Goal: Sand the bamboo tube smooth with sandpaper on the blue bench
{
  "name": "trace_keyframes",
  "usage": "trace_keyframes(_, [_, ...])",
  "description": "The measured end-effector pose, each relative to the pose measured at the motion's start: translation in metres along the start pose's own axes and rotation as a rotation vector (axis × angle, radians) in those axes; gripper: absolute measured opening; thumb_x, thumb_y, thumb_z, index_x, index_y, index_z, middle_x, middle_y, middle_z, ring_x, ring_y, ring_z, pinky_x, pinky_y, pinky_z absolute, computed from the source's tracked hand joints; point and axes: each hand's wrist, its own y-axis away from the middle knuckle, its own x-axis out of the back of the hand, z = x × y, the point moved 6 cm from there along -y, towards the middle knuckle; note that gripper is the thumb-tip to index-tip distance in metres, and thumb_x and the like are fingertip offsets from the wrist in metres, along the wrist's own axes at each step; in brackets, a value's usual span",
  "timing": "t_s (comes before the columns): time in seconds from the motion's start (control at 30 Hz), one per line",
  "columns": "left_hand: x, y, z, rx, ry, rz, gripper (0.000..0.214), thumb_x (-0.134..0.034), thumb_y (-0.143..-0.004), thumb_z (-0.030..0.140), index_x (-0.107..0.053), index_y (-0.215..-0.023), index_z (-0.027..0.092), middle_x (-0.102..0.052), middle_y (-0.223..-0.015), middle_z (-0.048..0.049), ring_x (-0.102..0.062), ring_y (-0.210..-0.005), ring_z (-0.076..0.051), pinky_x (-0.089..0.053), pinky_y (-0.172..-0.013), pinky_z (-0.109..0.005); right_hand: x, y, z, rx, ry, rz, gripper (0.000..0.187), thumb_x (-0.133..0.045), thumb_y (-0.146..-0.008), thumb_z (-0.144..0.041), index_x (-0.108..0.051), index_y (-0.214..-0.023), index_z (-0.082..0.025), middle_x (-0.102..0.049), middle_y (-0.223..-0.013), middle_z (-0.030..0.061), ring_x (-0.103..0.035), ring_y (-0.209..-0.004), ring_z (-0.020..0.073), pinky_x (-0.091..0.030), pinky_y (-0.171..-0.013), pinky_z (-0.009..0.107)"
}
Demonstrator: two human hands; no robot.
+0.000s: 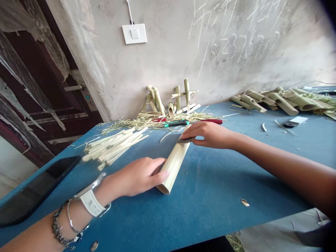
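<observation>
Bamboo piece (174, 162): a half-round length lying open side down in the middle of the bench (210, 203), running from the near edge toward the far edge.

Left hand (139, 176): your grip is closed over the near end, with the fingertips at the cut rim. Right hand (210, 134): your grip is curled down on a dark blade (186, 140) set at the far end; its edge is hidden under the fingers.

Risks, as judged:
- The blade lines up with the left hand. If it runs down the grain suddenly, it travels toward those fingers.
- The curved piece rests on narrow edges, so uneven pressure could roll it and kick the blade sideways.
- Fingers of the right hand lie close to the blade, and a slip would bring them onto it.
- Cut rims may splinter.

Surface: blue, slightly rough, with scattered chips. Split strips (115, 145) are piled toward the left edge. Shavings (131, 122) and handled tools (178, 122) lie along the far edge, near the right hand. Bamboo sections (278, 98) are heaped at the far right corner. A phone (39, 187) lies at the left edge, well apart from the bamboo piece.

Room: bare plaster wall (170, 59) with chalk scrawls and a switch (134, 34). A dark door (39, 105) stands at left.
</observation>
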Motion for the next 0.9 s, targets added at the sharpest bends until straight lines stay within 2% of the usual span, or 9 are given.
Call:
trace_keyframes(0.1, [0.000, 0.000, -0.001, 0.003, -0.011, -0.002, 0.051, -0.027, -0.090, 0.057, -0.056, -0.104, 0.017, -0.059, -0.077, -0.0050, -0.054, -0.070, -0.020, -0.030, -0.055, -0.028, 0.001, 0.003, 0.011, -0.063, 0.052, 0.026, 0.036, -0.050, -0.081, -0.011, -0.064, -0.112, -0.021, -0.066, -0.109, 0.0031, -0.059, -0.101, 0.0207, -0.046, -0.092, 0.039])
trace_keyframes(0.3, [0.000, -0.003, 0.002, -0.062, 0.031, -0.009, 0.046, -0.029, -0.090, 0.056, -0.054, -0.103, 0.019, -0.056, -0.074, -0.0010, -0.051, -0.062, -0.016, -0.029, -0.054, -0.026, -0.001, -0.007, -0.058, 0.226, -0.311, -0.046, 0.039, -0.056, -0.078, -0.006, -0.063, -0.115, -0.017, -0.063, -0.116, 0.0067, -0.057, -0.105, 0.0175, -0.046, -0.090, 0.031])
trace_keyframes(0.37, [0.000, -0.003, 0.003, -0.075, 0.037, -0.018, 0.046, -0.030, -0.090, 0.056, -0.053, -0.103, 0.019, -0.055, -0.071, -0.0001, -0.049, -0.060, -0.015, -0.028, -0.052, -0.026, 0.000, -0.007, -0.061, 0.251, -0.375, -0.074, 0.039, -0.055, -0.079, -0.006, -0.062, -0.115, -0.017, -0.062, -0.116, 0.0068, -0.057, -0.106, 0.0164, -0.046, -0.091, 0.029])
trace_keyframes(0.43, [0.000, -0.003, 0.002, -0.066, 0.024, -0.020, 0.046, -0.030, -0.090, 0.057, -0.053, -0.102, 0.019, -0.055, -0.071, -0.0002, -0.049, -0.060, -0.015, -0.027, -0.052, -0.026, 0.000, -0.005, -0.043, 0.192, -0.322, -0.066, 0.038, -0.053, -0.080, -0.006, -0.063, -0.114, -0.019, -0.063, -0.115, 0.0051, -0.057, -0.106, 0.0162, -0.045, -0.092, 0.030])
trace_keyframes(0.57, [-0.001, 0.000, 0.000, -0.041, -0.007, -0.016, 0.047, -0.029, -0.090, 0.057, -0.054, -0.097, 0.018, -0.055, -0.072, -0.0016, -0.051, -0.063, -0.017, -0.027, -0.053, -0.026, 0.002, 0.005, 0.021, -0.081, -0.057, 0.012, 0.039, -0.050, -0.079, -0.007, -0.065, -0.111, -0.024, -0.066, -0.109, 0.0008, -0.060, -0.102, 0.0184, -0.046, -0.093, 0.037])
trace_keyframes(0.63, [-0.001, 0.001, -0.001, -0.039, -0.003, -0.011, 0.047, -0.030, -0.090, 0.057, -0.055, -0.095, 0.018, -0.055, -0.073, -0.0023, -0.051, -0.064, -0.017, -0.027, -0.053, -0.027, 0.002, 0.008, 0.034, -0.152, 0.026, 0.031, 0.040, -0.050, -0.077, -0.007, -0.065, -0.110, -0.025, -0.067, -0.108, -0.0002, -0.061, -0.101, 0.0196, -0.046, -0.093, 0.038])
trace_keyframes(0.7, [-0.001, 0.001, 0.000, -0.044, 0.007, -0.001, 0.047, -0.030, -0.089, 0.057, -0.055, -0.094, 0.018, -0.055, -0.072, -0.0023, -0.051, -0.063, -0.017, -0.028, -0.053, -0.027, 0.002, 0.006, 0.023, -0.124, 0.036, 0.030, 0.040, -0.051, -0.076, -0.007, -0.065, -0.109, -0.025, -0.066, -0.109, -0.0002, -0.060, -0.102, 0.0201, -0.046, -0.092, 0.038])
trace_keyframes(0.83, [0.001, -0.001, 0.002, -0.051, 0.037, -0.006, 0.044, -0.031, -0.090, 0.055, -0.055, -0.098, 0.019, -0.056, -0.071, -0.0012, -0.051, -0.061, -0.016, -0.028, -0.053, -0.026, 0.003, -0.004, -0.038, 0.124, -0.198, -0.037, 0.041, -0.053, -0.076, -0.005, -0.064, -0.111, -0.021, -0.064, -0.113, 0.0030, -0.059, -0.102, 0.0175, -0.047, -0.089, 0.031])
trace_keyframes(0.9, [0.001, -0.001, 0.005, -0.058, 0.053, -0.025, 0.042, -0.031, -0.091, 0.053, -0.054, -0.099, 0.019, -0.056, -0.072, -0.0007, -0.051, -0.060, -0.015, -0.028, -0.052, -0.026, 0.005, -0.006, -0.060, 0.216, -0.320, -0.073, 0.039, -0.054, -0.076, -0.004, -0.064, -0.111, -0.018, -0.063, -0.114, 0.0048, -0.059, -0.102, 0.0162, -0.047, -0.088, 0.028])
